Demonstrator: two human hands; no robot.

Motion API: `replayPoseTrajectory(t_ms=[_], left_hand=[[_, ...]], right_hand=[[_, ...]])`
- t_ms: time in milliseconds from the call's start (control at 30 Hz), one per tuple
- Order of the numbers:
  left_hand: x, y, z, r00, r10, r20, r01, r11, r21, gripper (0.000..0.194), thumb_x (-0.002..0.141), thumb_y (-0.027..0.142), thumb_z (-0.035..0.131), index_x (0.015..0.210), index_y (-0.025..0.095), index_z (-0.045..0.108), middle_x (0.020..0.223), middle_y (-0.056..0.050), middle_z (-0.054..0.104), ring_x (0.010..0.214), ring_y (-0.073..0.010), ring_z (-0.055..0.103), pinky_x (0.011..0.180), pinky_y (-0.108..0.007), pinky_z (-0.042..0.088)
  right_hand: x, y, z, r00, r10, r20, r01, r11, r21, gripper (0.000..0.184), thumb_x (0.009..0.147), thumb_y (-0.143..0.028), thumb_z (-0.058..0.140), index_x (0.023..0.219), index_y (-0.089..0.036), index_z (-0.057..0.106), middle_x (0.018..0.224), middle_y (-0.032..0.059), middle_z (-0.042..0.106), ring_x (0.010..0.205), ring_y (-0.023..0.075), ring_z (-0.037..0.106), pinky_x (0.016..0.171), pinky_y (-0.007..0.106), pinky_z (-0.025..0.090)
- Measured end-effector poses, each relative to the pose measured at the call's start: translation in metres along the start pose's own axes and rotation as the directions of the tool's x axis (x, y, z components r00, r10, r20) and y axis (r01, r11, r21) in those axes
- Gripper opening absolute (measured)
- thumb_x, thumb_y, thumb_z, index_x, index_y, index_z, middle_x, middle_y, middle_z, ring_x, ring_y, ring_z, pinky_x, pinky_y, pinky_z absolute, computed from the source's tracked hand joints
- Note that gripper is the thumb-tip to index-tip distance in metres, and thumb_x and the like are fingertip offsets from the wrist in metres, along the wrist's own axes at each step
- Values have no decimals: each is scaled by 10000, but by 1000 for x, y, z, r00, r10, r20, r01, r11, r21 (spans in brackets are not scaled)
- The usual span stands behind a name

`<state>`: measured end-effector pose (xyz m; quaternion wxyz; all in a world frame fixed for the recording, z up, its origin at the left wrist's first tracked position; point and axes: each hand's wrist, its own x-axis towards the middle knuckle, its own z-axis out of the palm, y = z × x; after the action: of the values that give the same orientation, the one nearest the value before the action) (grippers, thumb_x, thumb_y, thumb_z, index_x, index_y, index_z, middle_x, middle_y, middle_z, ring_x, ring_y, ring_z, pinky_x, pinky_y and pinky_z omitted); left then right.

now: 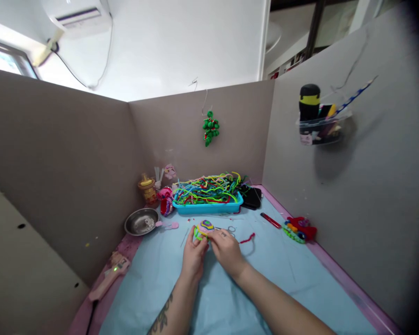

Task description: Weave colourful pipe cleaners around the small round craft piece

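The colourful round piece (206, 227), striped in purple, yellow, pink and green, lies between my two hands above the middle of the blue-covered surface (272, 279). My left hand (194, 253) grips its left and lower side between thumb and fingers; my right hand (226, 246) pinches its lower right edge. Scissors (232, 229) lie just beyond my right hand, and a red strand (247, 238) to its right. Toward the far edge stands a blue tray (207, 209) heaped with multicoloured strands (209, 188), a black object (252, 198) beside its right end. A metal bowl (142, 222) rests near the left edge, with a pink glue gun (110, 279) nearer me on that side, its small light green. Near the right edge lie a red pen-like tool (270, 220) and, farther right, a red, orange and green piece (299, 229).
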<state>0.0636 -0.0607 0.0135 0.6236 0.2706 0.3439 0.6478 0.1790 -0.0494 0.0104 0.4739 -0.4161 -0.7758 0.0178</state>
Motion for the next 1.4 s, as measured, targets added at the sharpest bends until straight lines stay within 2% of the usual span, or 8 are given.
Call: replayPoseTrajectory(t_ms=[100, 233, 433, 567, 1000, 1133, 1300, 1400], left_hand=[[-2, 0, 1, 1000, -3, 5, 3, 1000, 27, 923, 645, 189, 762, 1399, 127, 233, 956, -123, 693, 796, -154, 660, 738, -226, 470], [-2, -2, 2, 999, 36, 10, -37, 995, 94, 892, 670, 246, 744, 1394, 110, 241, 887, -113, 700, 759, -155, 659, 722, -236, 468], [5, -6, -4, 991, 131, 8, -130, 969, 211, 882, 653, 245, 739, 1376, 121, 250, 836, -78, 707, 812, -178, 664, 810, -289, 465], [8, -9, -7, 976, 216, 16, -212, 934, 289, 859, 667, 221, 708, 1380, 137, 237, 873, -87, 699, 853, -195, 663, 840, -323, 469], [-3, -13, -9, 909, 414, 53, -352, 690, 633, 720, 732, 230, 638, 1378, 184, 324, 883, -83, 714, 809, -213, 679, 774, -321, 507], [-2, -13, -8, 911, 410, 41, -348, 714, 608, 730, 733, 241, 639, 1384, 191, 312, 846, -72, 715, 790, -205, 680, 755, -310, 509], [0, -11, -4, 927, 373, 25, -326, 773, 545, 761, 724, 252, 649, 1389, 178, 286, 792, -52, 707, 747, -192, 679, 737, -300, 508], [0, -10, -4, 931, 364, 35, -322, 770, 551, 770, 731, 249, 639, 1395, 176, 258, 766, -37, 696, 737, -183, 675, 732, -296, 506]], right_hand=[[-1, 1, 4, 987, 154, -51, -145, 977, 157, 166, 840, -150, 471, 850, -210, 625, 811, 53, 678, 804, 215, 606, 745, 348, 489], [-1, -1, 7, 932, 359, -44, -325, 884, 336, 89, 811, -230, 517, 763, -201, 586, 726, 32, 649, 678, 193, 604, 624, 303, 483], [-1, -1, 13, 850, 527, 8, -439, 699, 564, 134, 770, -316, 585, 753, -187, 553, 689, 22, 633, 641, 184, 601, 600, 282, 475], [-1, 1, 16, 837, 543, 61, -452, 625, 636, 125, 763, -300, 589, 770, -183, 544, 728, 30, 631, 689, 187, 610, 641, 286, 477], [0, 0, 22, 808, 572, 142, -506, 548, 666, 207, 680, -198, 618, 834, -203, 479, 732, 0, 624, 681, 174, 614, 639, 285, 480], [1, 0, 20, 794, 588, 153, -513, 514, 688, 219, 676, -196, 599, 841, -210, 456, 713, -12, 605, 676, 170, 610, 641, 284, 475], [1, 3, 22, 751, 613, 247, -530, 335, 779, 292, 625, -222, 623, 812, -222, 398, 615, -59, 559, 590, 146, 580, 595, 263, 448], [1, 7, 26, 732, 627, 268, -536, 287, 794, 316, 614, -228, 632, 796, -226, 373, 576, -83, 532, 535, 125, 545, 549, 237, 410]])
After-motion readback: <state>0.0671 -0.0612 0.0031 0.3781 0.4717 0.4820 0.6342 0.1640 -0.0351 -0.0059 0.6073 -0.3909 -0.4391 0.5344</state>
